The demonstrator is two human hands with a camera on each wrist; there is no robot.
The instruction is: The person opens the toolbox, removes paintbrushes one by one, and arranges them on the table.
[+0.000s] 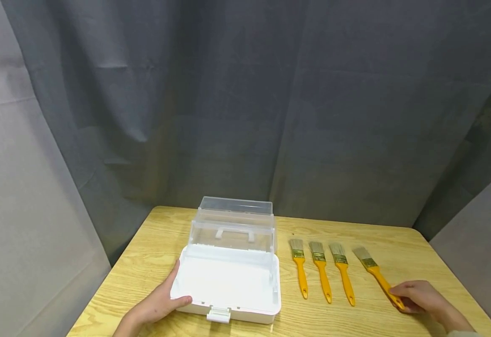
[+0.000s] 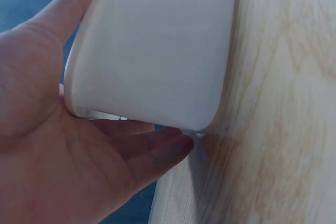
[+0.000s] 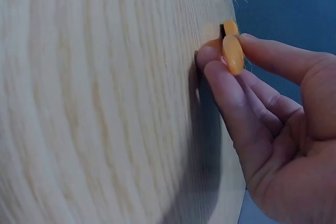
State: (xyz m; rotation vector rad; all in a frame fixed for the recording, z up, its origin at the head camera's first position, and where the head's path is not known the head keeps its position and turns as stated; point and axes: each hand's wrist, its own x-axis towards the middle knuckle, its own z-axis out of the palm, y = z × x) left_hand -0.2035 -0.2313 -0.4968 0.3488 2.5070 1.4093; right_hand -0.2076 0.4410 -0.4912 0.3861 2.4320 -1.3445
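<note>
A white plastic storage box (image 1: 226, 277) with its clear lid (image 1: 237, 223) raised stands on the table. My left hand (image 1: 156, 299) holds its left end; in the left wrist view the thumb lies along one edge of the box wall (image 2: 152, 51) and the fingers reach to another. At the right, my right hand (image 1: 423, 298) pinches the handle end of a paintbrush (image 1: 379, 276) with an orange handle and pale bristles. The right wrist view shows the handle end (image 3: 233, 56) between thumb and fingers. Whether the bristles touch the table I cannot tell.
Three similar paintbrushes, the left one (image 1: 300, 274), the middle one (image 1: 321, 274) and the right one (image 1: 344, 276), lie side by side right of the box, bristles away from me. Grey curtains (image 1: 237, 103) hang behind the wooden table (image 1: 401, 243) and at both sides.
</note>
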